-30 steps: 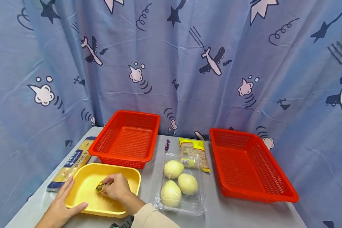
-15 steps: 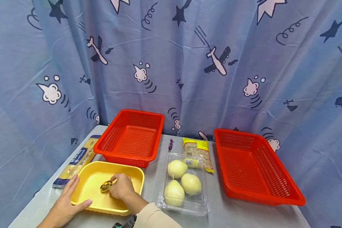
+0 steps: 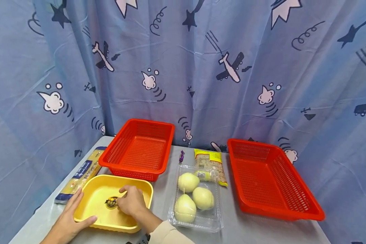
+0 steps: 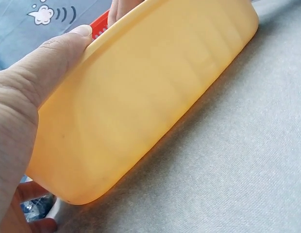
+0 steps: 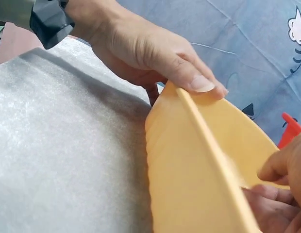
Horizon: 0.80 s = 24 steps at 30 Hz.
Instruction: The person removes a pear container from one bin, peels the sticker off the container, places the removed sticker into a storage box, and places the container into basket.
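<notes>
A yellow plastic tub (image 3: pixel 88 189) stands at the front left of the table. My left hand (image 3: pixel 71 215) holds its near left corner, the thumb over the rim and the fingers along the outer wall, as the right wrist view also shows. On the tub's floor shows a small yellow packet (image 3: pixel 111 202) with a round dark emblem and lettering, facing up. My right hand (image 3: pixel 132 200) reaches into the tub beside it, index finger raised and fingertips right at the packet's right end. In the right wrist view, my right hand (image 5: pixel 286 179) shows a gap between thumb and finger.
A red basket (image 3: pixel 146 149) stands behind the tub, and another red basket (image 3: pixel 271 176) at the right. Between them are a clear box (image 3: pixel 211 217) of pears, a yellow-topped bag (image 3: pixel 214 157) and a purple wrapped candy (image 3: pixel 181 157). A long noodle-like pack (image 3: pixel 82 171) lies left.
The small packet, earlier tilted at my right fingertips, has turned its emblem upward and lies flatter. My right index finger has lifted. The left hand stays on the tub.
</notes>
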Each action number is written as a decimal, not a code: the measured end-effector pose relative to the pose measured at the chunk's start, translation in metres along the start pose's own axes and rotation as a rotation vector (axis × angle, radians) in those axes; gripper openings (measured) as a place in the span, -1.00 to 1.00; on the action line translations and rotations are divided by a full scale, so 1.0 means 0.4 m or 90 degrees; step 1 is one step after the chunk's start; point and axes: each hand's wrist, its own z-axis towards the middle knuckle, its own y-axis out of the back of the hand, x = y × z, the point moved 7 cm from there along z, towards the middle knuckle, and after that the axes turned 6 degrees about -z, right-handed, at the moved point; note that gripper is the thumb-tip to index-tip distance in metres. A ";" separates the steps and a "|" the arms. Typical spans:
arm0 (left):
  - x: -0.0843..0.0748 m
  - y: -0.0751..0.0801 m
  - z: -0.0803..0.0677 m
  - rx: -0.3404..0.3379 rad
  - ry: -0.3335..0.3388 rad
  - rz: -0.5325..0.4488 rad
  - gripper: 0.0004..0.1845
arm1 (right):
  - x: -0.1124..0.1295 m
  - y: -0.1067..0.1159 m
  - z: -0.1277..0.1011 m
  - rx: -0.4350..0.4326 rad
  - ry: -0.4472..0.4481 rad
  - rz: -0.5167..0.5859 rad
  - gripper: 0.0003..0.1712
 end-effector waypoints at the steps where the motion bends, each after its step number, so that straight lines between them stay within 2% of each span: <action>1: 0.001 0.000 -0.001 0.001 -0.001 -0.002 0.13 | 0.002 0.002 -0.001 0.007 0.006 0.011 -0.68; 12: 0.002 -0.001 -0.002 0.003 -0.001 -0.008 0.12 | 0.063 0.079 -0.022 0.054 0.050 0.093 -0.69; 19: -0.002 0.002 -0.004 -0.004 -0.023 -0.016 0.11 | 0.127 0.151 -0.046 0.064 0.121 0.157 -0.68; 24: -0.003 0.002 -0.006 0.002 -0.011 -0.011 0.11 | 0.169 0.202 -0.068 0.075 0.173 0.214 -0.68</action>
